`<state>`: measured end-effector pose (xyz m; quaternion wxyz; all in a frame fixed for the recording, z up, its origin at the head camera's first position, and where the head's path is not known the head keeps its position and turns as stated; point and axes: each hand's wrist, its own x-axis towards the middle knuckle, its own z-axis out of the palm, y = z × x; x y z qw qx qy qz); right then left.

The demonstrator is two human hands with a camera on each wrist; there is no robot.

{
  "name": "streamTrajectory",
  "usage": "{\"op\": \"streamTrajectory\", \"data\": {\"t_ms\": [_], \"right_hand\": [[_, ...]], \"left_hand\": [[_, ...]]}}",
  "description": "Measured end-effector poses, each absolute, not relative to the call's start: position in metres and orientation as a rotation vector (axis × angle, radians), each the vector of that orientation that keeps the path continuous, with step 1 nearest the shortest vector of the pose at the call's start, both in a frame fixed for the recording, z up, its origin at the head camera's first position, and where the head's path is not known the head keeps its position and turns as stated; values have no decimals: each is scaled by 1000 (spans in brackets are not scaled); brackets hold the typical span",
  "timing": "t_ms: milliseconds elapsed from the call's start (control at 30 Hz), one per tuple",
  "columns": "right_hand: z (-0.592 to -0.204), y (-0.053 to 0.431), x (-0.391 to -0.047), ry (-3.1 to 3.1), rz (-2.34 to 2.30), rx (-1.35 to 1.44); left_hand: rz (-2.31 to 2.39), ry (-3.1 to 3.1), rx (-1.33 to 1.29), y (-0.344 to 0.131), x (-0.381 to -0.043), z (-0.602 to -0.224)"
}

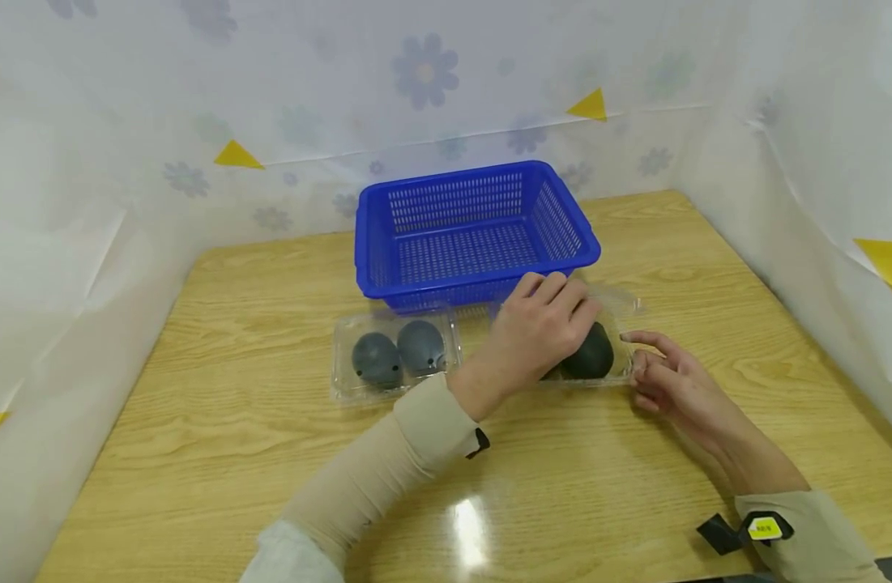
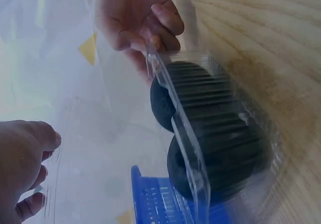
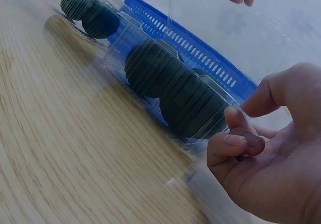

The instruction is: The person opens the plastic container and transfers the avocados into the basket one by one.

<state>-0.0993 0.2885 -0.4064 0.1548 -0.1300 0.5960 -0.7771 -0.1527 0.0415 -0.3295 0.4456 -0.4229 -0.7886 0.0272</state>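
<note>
A clear plastic clamshell box [image 3: 108, 61] stands in front of the blue basket, its transparent lid raised. Two dark, rounded, fruit-like objects lie inside, one of them [image 1: 590, 353] partly covered by my left hand [image 1: 544, 320] in the head view. At the lid's edge, my left thumb and fingers [image 2: 31, 171] pinch the thin plastic. My right hand [image 1: 679, 389] holds the rim at the box's right end between thumb and curled fingers. To the left sits a second clear box [image 1: 341, 380] with two dark rounded objects [image 1: 420, 348] in it.
A blue slotted basket [image 1: 460, 285] stands behind both boxes on the wooden table [image 1: 256, 453]. White flower-patterned sheeting [image 1: 329, 81] with yellow triangles surrounds the table at the back and sides.
</note>
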Motion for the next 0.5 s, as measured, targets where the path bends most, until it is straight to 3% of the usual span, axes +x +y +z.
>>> {"op": "streamTrajectory", "data": {"t_ms": [500], "right_hand": [[-405, 295, -95, 1711, -2151, -396]], "left_hand": [[49, -1906, -1035, 17, -160, -325]]}}
